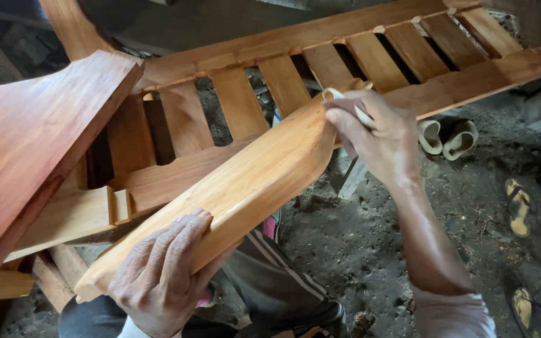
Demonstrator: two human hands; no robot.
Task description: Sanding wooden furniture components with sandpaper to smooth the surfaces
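A long curved plank of orange-brown wood [252, 175] slants from lower left to upper right across my lap. My left hand [161, 275] grips its near end, fingers laid over the top face. My right hand [377, 134] presses a small folded pale sheet, likely sandpaper [363, 114], against the plank's far end. The plank's far tip rests on a slatted wooden frame [370, 59].
A broad reddish wooden panel [26, 144] fills the left. The slatted frame runs across the top. Two rolls of pale paper [449, 139] lie on the dirt floor [370, 244] under it. Sandals [519, 206] lie at the right. My striped trousers [283, 281] show below.
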